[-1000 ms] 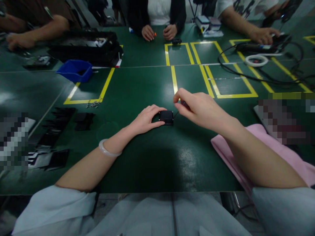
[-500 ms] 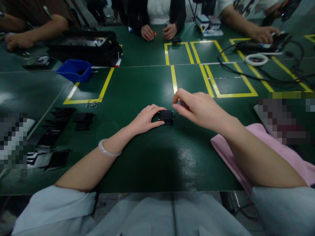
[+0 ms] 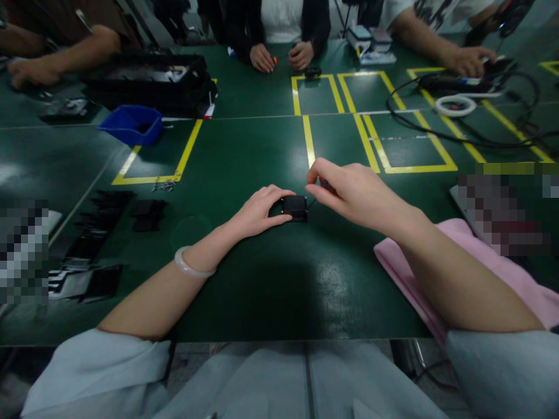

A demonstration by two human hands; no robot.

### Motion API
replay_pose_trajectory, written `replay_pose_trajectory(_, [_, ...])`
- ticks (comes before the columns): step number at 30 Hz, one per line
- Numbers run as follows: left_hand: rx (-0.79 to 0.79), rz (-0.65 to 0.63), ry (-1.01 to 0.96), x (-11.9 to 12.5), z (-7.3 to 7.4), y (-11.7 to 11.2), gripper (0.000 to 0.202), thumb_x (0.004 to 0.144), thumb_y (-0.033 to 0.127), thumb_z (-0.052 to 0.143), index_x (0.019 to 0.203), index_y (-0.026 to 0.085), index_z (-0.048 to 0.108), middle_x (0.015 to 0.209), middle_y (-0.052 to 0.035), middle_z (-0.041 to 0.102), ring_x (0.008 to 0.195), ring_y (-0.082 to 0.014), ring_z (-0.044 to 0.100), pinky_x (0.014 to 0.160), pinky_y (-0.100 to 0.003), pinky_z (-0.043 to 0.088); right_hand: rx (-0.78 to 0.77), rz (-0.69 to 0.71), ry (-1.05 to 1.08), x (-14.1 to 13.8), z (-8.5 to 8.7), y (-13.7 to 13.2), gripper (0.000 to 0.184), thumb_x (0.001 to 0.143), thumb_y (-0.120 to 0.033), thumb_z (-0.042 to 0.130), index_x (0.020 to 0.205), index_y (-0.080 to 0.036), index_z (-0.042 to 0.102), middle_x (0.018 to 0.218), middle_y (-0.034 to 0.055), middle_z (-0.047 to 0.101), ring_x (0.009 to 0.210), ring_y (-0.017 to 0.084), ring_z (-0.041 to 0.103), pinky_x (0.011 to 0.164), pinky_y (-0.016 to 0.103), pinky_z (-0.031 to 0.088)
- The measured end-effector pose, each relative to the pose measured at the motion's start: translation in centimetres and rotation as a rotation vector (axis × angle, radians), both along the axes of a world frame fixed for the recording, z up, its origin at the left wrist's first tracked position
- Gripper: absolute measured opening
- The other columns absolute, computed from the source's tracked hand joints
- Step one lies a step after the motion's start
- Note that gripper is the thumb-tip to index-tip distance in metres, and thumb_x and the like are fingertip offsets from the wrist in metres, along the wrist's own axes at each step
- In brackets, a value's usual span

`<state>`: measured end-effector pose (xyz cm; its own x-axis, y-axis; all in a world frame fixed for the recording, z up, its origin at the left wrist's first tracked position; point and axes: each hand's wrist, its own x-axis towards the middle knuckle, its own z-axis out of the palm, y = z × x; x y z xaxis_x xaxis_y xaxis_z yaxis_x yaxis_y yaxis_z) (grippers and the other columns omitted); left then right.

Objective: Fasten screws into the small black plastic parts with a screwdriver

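Observation:
A small black rectangular box (image 3: 294, 207) lies on the green table, with small bright spots at its corners. Thumb and fingers of my left hand (image 3: 262, 212) close around its left side and hold it against the tabletop. To the right of the box, my right hand (image 3: 349, 189) pinches the dark handle of a screwdriver (image 3: 311, 204). Its thin shaft slants down to the box's right side; the tip is too small to make out. My palm and fingers hide most of the handle.
Small screws (image 3: 165, 185) lie in a pile at the left, near black parts (image 3: 148, 214) and a blue bin (image 3: 133, 125). A pink cloth (image 3: 458, 233) lies under my right forearm. Cables (image 3: 463, 137) trail at the right. Several co-workers' hands (image 3: 301, 56) are across the table.
My hands, the box and the screwdriver stay almost in place. Across the table, a co-worker's hands shift slightly.

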<state>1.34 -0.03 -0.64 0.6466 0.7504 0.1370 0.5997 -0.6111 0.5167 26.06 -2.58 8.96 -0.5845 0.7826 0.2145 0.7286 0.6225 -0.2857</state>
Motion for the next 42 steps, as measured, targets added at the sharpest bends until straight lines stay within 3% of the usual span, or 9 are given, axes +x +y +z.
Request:
replay_pose_trajectory(7, [-0.016,0.003,0.007,0.01,0.07,0.01,0.05,0.094,0.053,0.06,0.134,0.022,0.056,0.123,-0.0097,0.06,0.113,-0.0278,0.056,0.099,-0.042,0.045,0.003,-0.016,0.002,-0.09,0.05,-0.12,0.024,0.097,-0.025,0.043,0.116,-0.019,0.056,0.077,0.0017,0.066,0.066,0.017,0.058,0.062,0.027,0.031])
replay_pose_trajectory(13, [-0.003,-0.001,-0.003,0.01,0.01,0.0,0.051,0.094,0.052,0.06,0.134,0.02,0.056,0.122,-0.01,0.06,0.113,-0.0276,0.056,0.098,-0.041,0.045,0.002,0.006,0.011,0.0,-0.02,-0.02,0.022,0.1,-0.032,0.043,0.109,-0.019,0.058,0.076,0.0017,0.065,0.066,0.017,0.057,0.063,0.027,0.03])
replay_pose_trajectory(21, [-0.004,0.006,-0.002,-0.03,-0.04,0.01,0.051,0.094,0.053,0.06,0.134,0.022,0.055,0.121,-0.0092,0.06,0.112,-0.0272,0.056,0.098,-0.041,0.045,-0.014,-0.017,0.008,-0.14,0.08,-0.13,0.023,0.098,-0.025,0.043,0.116,-0.019,0.056,0.078,0.0021,0.066,0.067,0.018,0.059,0.064,0.028,0.032])
replay_pose_trajectory(28, [0.011,0.0,0.0,0.0,-0.1,0.04,0.052,0.094,0.053,0.061,0.134,0.021,0.055,0.121,-0.0098,0.06,0.112,-0.0276,0.056,0.097,-0.041,0.045,0.004,-0.001,0.005,0.0,-0.12,0.0,0.02,0.1,-0.032,0.044,0.108,-0.02,0.058,0.076,0.0016,0.065,0.066,0.017,0.058,0.064,0.028,0.032])
replay_pose_trajectory(35, [0.002,0.002,0.008,-0.04,-0.06,0.04,0.051,0.094,0.053,0.06,0.134,0.022,0.055,0.121,-0.0099,0.06,0.111,-0.0276,0.056,0.097,-0.041,0.045,0.001,-0.019,-0.002,-0.14,0.08,-0.17,0.024,0.096,-0.025,0.045,0.116,-0.019,0.056,0.076,0.0013,0.065,0.065,0.018,0.057,0.063,0.028,0.032])
replay_pose_trajectory(42, [0.011,0.001,0.011,-0.09,-0.19,0.08,0.053,0.095,0.055,0.059,0.136,0.022,0.054,0.121,-0.0096,0.06,0.111,-0.0274,0.056,0.097,-0.041,0.045,0.003,-0.007,0.006,-0.06,-0.03,-0.06,0.021,0.099,-0.032,0.044,0.108,-0.02,0.058,0.075,0.001,0.064,0.064,0.017,0.056,0.064,0.027,0.031])
